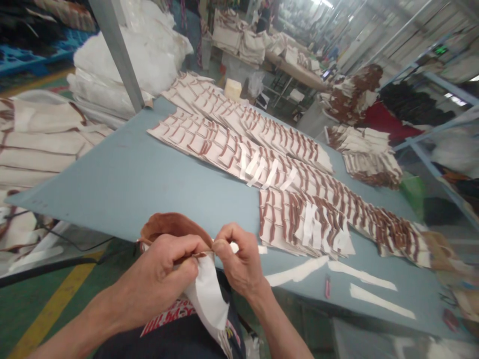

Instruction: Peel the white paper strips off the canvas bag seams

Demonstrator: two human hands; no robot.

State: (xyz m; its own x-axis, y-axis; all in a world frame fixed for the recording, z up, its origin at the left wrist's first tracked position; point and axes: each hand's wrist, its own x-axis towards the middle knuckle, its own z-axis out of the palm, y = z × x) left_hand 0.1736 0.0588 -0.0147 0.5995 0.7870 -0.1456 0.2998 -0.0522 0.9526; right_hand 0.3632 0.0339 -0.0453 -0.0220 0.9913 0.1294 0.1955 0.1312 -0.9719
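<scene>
My left hand (164,269) and my right hand (239,259) meet at the near edge of the blue table (123,184). Both pinch a white fabric piece (207,294) with a brown trimmed edge (168,227) that curls up behind my left hand. The white part hangs down between my wrists. My fingertips touch at the seam.
Long overlapped rows of white-and-brown fabric pieces (262,144) cover the table. A smaller fanned stack (303,219) lies right of my hands. Loose white strips (366,284) lie near the front edge. Folded cloth piles (41,144) stand left. A grey post (118,55) rises behind.
</scene>
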